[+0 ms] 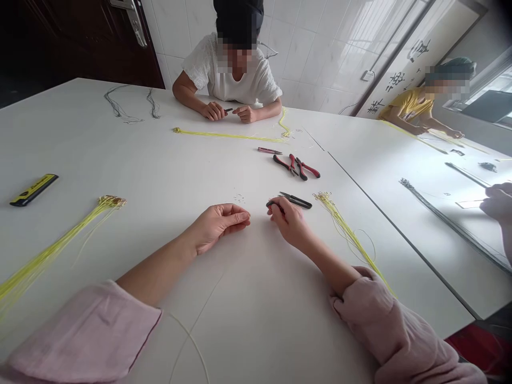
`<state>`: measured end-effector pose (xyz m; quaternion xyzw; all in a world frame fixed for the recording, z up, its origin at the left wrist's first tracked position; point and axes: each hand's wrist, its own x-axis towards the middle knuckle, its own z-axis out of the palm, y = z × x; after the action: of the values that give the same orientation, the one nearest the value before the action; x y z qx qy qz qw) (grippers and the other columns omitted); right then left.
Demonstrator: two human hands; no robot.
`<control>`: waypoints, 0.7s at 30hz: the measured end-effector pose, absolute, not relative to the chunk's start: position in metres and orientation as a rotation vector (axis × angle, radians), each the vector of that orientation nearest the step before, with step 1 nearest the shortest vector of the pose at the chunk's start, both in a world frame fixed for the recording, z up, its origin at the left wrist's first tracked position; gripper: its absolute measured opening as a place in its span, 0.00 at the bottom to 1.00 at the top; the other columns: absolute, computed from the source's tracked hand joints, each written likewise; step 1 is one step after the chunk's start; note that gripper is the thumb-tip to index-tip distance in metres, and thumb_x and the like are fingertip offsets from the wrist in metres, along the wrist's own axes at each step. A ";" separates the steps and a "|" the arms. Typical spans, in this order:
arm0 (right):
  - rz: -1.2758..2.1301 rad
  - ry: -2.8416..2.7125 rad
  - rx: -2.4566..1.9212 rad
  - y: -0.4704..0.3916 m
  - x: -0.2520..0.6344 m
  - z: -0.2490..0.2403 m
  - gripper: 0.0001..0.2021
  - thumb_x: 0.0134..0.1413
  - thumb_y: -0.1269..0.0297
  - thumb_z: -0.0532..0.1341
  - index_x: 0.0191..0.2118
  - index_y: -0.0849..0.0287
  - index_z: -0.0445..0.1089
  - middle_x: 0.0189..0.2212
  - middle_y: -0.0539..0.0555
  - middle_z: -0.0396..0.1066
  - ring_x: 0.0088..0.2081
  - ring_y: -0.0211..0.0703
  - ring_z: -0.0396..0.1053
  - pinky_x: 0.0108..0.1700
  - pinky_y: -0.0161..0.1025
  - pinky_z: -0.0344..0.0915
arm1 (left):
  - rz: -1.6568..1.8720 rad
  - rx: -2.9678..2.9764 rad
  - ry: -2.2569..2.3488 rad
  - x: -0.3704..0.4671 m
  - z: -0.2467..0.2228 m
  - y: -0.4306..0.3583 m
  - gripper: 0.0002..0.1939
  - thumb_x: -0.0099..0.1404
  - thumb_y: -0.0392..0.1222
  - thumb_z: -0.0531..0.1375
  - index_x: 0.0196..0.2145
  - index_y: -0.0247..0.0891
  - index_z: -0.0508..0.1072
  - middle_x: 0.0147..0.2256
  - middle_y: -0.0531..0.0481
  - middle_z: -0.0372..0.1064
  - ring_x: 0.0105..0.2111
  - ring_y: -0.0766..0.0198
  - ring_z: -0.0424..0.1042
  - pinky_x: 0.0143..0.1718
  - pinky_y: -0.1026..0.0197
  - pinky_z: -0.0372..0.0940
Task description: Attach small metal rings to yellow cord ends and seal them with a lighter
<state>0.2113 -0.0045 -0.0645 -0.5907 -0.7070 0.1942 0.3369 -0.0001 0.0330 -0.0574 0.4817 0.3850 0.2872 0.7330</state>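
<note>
My left hand point(224, 224) is closed in a pinch above the white table, with a tiny gold-coloured piece point(248, 215) just showing at the fingertips. My right hand point(288, 220) curls around a small red-and-black hand tool point(272, 204), mostly hidden by the fingers. Black thread snips point(296, 200) lie just beyond that hand. Tiny loose bits point(239, 198) are scattered on the table beyond my left hand. A thin pale-yellow cord point(192, 337) curves across the table near my left sleeve.
Bundles of yellow cords with metal ends lie left point(60, 245) and right point(348, 232). Two red-and-black pliers point(298, 166) and a pink-handled tool point(269, 151) lie ahead. A yellow-and-black cutter point(35, 190) lies left. Co-workers sit opposite point(236, 80) and at right point(416, 106).
</note>
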 end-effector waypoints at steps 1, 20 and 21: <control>0.642 -1.731 -1.509 -0.006 0.205 -0.064 0.12 0.63 0.60 0.46 0.38 0.56 0.63 0.32 0.52 0.69 0.29 0.39 0.65 0.34 0.38 0.59 | 0.635 1.060 0.848 0.000 -0.058 0.033 0.13 0.50 0.48 0.69 0.31 0.38 0.77 0.37 0.49 0.73 0.42 0.62 0.71 0.54 0.56 0.62; 0.595 -1.739 -1.429 -0.009 0.174 -0.062 0.05 0.48 0.64 0.56 0.26 0.58 0.61 0.23 0.47 0.60 0.25 0.34 0.55 0.28 0.32 0.55 | 0.441 1.059 0.973 0.000 -0.050 0.033 0.17 0.48 0.51 0.69 0.34 0.39 0.77 0.36 0.47 0.75 0.43 0.55 0.72 0.43 0.58 0.67; 0.579 -1.740 -1.420 -0.008 0.174 -0.064 0.05 0.47 0.65 0.56 0.25 0.57 0.60 0.23 0.47 0.60 0.25 0.34 0.54 0.28 0.32 0.54 | 0.440 1.069 0.972 0.001 -0.049 0.033 0.17 0.49 0.51 0.69 0.33 0.40 0.77 0.36 0.47 0.75 0.43 0.55 0.72 0.43 0.59 0.67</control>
<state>0.1736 -0.0084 -0.0635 -0.5612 -0.6878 0.2288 0.3995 0.0008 0.0329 -0.0490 0.4850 0.4410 0.1999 0.7282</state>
